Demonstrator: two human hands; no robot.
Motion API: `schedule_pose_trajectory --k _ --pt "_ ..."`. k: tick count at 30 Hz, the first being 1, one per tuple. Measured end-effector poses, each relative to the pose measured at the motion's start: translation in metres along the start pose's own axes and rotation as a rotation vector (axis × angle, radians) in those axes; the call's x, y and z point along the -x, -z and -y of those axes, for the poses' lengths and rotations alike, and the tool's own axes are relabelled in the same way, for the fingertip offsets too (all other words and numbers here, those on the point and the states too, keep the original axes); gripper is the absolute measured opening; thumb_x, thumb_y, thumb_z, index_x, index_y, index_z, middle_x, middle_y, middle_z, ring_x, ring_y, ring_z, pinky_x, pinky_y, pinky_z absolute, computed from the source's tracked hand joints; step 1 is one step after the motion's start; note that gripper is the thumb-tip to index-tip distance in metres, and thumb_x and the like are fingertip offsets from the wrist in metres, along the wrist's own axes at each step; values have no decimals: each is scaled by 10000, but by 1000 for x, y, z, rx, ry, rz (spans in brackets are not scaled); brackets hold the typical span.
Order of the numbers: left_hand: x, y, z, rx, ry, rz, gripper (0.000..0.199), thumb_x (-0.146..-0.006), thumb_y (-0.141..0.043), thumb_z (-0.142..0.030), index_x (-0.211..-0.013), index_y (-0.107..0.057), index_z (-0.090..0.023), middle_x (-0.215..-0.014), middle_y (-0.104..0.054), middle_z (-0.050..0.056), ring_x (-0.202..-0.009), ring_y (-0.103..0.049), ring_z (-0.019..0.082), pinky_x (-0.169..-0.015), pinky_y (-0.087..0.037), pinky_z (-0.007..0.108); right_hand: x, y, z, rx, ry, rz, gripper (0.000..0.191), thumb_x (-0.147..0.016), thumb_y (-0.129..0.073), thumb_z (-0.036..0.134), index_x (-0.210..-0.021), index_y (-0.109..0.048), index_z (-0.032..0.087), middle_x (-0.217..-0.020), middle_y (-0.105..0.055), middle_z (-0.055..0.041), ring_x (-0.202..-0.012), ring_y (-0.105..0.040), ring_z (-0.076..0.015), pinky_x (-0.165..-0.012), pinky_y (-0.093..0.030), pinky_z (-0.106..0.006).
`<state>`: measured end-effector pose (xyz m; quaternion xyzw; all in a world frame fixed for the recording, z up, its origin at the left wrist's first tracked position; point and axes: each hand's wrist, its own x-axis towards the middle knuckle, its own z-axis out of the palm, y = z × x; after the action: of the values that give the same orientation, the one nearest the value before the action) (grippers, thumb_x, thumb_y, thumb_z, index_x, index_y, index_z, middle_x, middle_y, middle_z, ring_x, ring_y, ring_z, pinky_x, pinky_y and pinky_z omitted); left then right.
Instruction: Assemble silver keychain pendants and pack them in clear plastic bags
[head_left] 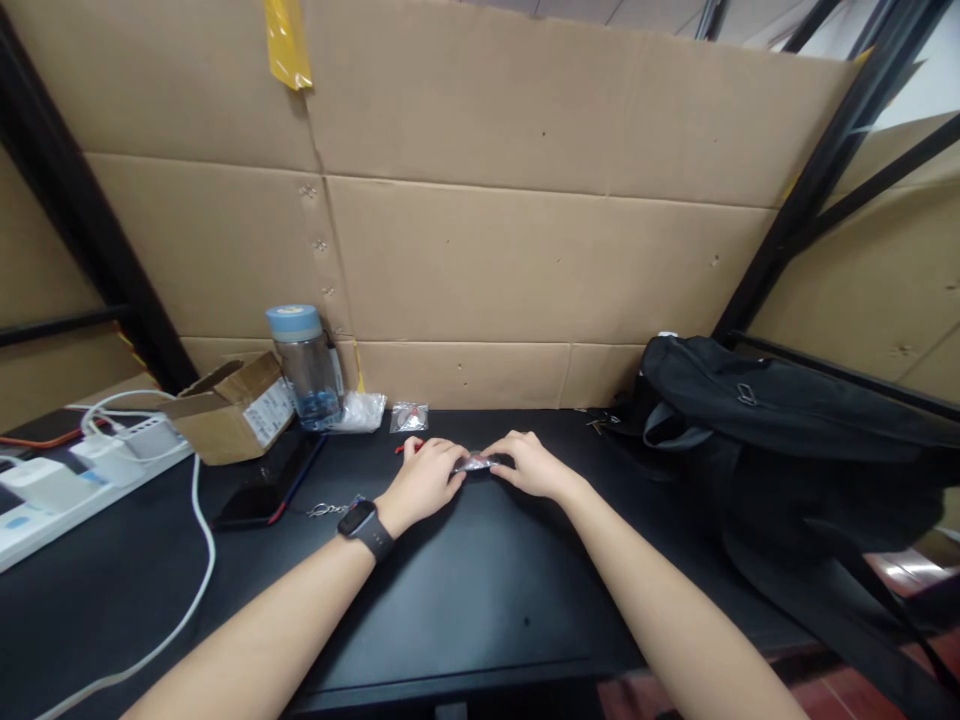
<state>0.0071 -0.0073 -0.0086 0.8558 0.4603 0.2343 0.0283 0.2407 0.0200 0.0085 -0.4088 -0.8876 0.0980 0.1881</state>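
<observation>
Left hand and right hand are both pinched onto a small shiny packet in the head view, one at each end, thumbs on the near side. It's right between them, low over the black table toward the back, and honestly too small to tell what's inside. There's a dark watch on the left wrist, with a bit of silvery chain lying just beside it. Some little red thing pokes out behind the left hand, can't tell what. Further back, near the cardboard wall, sits a flat clear sachet, then a crumpled plastic bag and a blue-lidded bottle standing upright. Left of that you've got an open cardboard box, a dark phone-like slab and a white power strip. Big black backpack over on the right, well apart from the hands.
</observation>
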Motion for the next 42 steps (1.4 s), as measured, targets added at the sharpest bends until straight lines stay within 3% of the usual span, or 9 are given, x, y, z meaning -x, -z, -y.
schedule_pose_trajectory --k 7,12,15,20,24,27,34,38,42 --pt "-2 0 1 38 95 -43 233 -990 -496 -239 -1208 -563 -285 -989 -738 15 -1020 -628 233 -927 -285 415 -1 1 2 -199 -55 -49 271 -943 -595 261 -1196 -690 262 -913 -752 -13 -813 -676 -173 -812 -456 -301" --pt "-2 -6 -3 -4 71 -32 249 -997 -488 -251 -1241 -526 -274 -1049 -728 39 -1019 -629 243 -909 -295 415 -1 -6 5 -22 -34 -107 407 -817 -785 389 -1201 -692 295 -1156 -697 -59 -1069 -613 -247 -918 -391 -373" --pt "-2 -6 -6 -31 27 -29 253 -1007 -473 -263 -1255 -522 -270 -1097 -713 55 -1039 -620 254 -905 -313 415 -3 -9 5 -19 -34 -78 403 -858 -759 345 -1247 -660 309 -1107 -715 -38 -1025 -616 -226 -917 -360 -366" --pt "-6 23 13 -130 71 -192 327 -977 -500 -226 -1301 -531 -259 -1258 -648 101 -1208 -542 293 -975 -320 443 -11 -9 1 136 -121 4 378 -903 -705 418 -1271 -661 342 -1175 -676 -69 -1096 -559 -267 -873 -308 -379" --pt "-7 51 55 -144 241 -251 276 -957 -459 -143 -1125 -645 -260 -1195 -666 81 -1171 -566 290 -962 -350 443 -35 -9 -3 333 -103 20 290 -933 -675 372 -1215 -700 308 -1204 -642 -101 -1135 -505 -286 -848 -271 -381" --pt "-4 57 78 -136 235 -144 197 -922 -548 -192 -1038 -695 -253 -1145 -684 73 -1151 -578 304 -960 -376 443 -67 -13 -7 363 -104 15 210 -950 -652 283 -1150 -712 274 -1122 -674 -86 -1082 -530 -261 -859 -266 -384" --pt "0 39 74 -67 12 5 254 -918 -541 -124 -1025 -717 -271 -1131 -673 56 -1151 -573 262 -958 -406 405 -124 -28 -2 371 -100 -35 181 -968 -597 238 -1086 -733 245 -1105 -663 -103 -1076 -546 -276 -924 -338 -425" --pt "2 34 62 -84 -26 -16 246 -933 -559 -163 -1121 -687 -259 -1182 -638 84 -1199 -545 276 -950 -411 411 -116 -17 -3 335 -28 -48 247 -983 -542 224 -1146 -725 254 -1176 -627 -100 -1091 -560 -241 -941 -412 -365" --pt "2 35 58 -136 4 -41 170 -904 -649 -220 -1061 -713 -231 -1236 -614 118 -1255 -495 325 -1007 -382 460 -79 8 -23 228 -17 -51 266 -941 -567 194 -1161 -713 225 -1152 -640 -93 -1090 -598 -229 -988 -444 -362"
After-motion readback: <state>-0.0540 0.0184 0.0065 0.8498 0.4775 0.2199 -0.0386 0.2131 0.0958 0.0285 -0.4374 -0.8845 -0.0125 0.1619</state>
